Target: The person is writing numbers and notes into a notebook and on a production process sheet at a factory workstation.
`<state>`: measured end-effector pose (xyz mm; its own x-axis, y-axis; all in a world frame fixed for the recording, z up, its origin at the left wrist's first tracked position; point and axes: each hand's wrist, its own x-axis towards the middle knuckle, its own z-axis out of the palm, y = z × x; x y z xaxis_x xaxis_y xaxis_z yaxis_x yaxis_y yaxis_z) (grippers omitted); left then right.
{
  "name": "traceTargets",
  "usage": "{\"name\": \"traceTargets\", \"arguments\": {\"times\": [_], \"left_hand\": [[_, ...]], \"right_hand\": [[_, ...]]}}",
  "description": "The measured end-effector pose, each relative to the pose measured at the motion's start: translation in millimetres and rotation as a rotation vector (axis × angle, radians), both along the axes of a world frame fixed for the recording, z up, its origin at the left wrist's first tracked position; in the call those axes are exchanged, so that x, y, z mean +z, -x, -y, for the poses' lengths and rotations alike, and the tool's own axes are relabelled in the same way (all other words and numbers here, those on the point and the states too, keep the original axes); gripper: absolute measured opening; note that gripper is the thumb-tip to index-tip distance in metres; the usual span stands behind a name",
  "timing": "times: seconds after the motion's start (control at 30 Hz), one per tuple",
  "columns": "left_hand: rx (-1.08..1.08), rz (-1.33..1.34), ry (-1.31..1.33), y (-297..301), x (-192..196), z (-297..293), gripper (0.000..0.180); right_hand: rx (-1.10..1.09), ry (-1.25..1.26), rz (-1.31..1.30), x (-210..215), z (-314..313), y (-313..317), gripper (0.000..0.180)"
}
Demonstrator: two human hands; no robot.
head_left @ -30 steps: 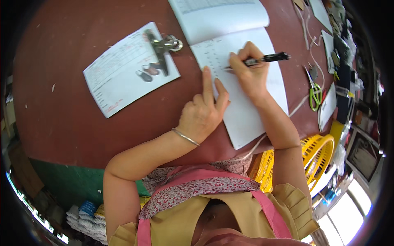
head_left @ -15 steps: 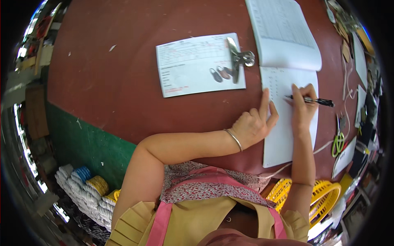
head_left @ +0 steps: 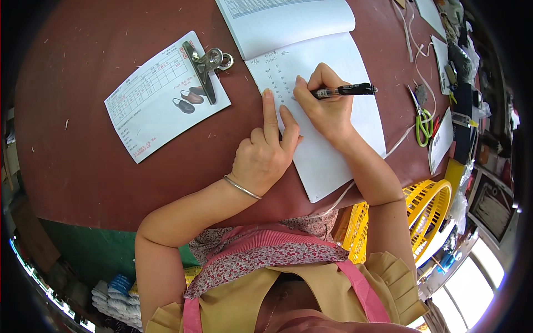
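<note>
Black, glossy pen (head_left: 358, 89) is pinched in right hand (head_left: 328, 110); half-open, empty left hand (head_left: 259, 156) touches white notebook (head_left: 325, 166).

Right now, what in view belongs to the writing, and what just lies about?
In use:
black pen in right hand
open notebook touched by left hand
perhaps clipped shoe-picture sheet

Lying about:
green-handled scissors
white cord
yellow basket

From where I stand, a notebook (head_left: 338, 161) near the bench's (head_left: 83, 172) near edge carries short columns of small dark handwriting on its lower page, and a ruled, printed table along the top of its turned-up page. Left of it, clipped sheets (head_left: 147, 125) bear a printed grid, lines of small black print and red lettering, some by the corner toward the bench's near edge. The pen (head_left: 344, 90) shows pale print, too small to make out.
</note>
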<state>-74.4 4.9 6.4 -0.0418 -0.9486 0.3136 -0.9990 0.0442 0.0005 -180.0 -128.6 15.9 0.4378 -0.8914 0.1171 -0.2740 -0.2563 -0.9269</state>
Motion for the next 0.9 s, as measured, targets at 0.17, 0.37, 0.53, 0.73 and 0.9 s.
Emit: {"name": "traceTargets", "arguments": {"times": [0.17,0.37,0.53,0.73,0.9], "left_hand": [[-0.007,-0.019,0.004,0.0,0.6,0.3,0.046],[-0.010,-0.015,-0.002,-0.3,0.1,0.2,0.046],[-0.010,-0.013,-0.005,-1.2,-1.1,0.1,0.047],[0.002,-0.012,-0.013,-1.6,0.0,-1.4,0.046],[0.024,-0.042,-0.026,-1.0,6.7,-3.6,0.045]], "right_hand": [[-0.006,-0.015,-0.014,1.6,-0.2,-0.9,0.038],[0.004,0.015,-0.014,0.3,-0.4,-1.1,0.037],[-0.007,0.016,-0.038,-1.2,-0.7,-1.5,0.038],[-0.063,-0.170,0.166,3.0,4.7,-1.5,0.034],[-0.105,-0.537,0.303,17.4,27.7,13.0,0.031]]}}
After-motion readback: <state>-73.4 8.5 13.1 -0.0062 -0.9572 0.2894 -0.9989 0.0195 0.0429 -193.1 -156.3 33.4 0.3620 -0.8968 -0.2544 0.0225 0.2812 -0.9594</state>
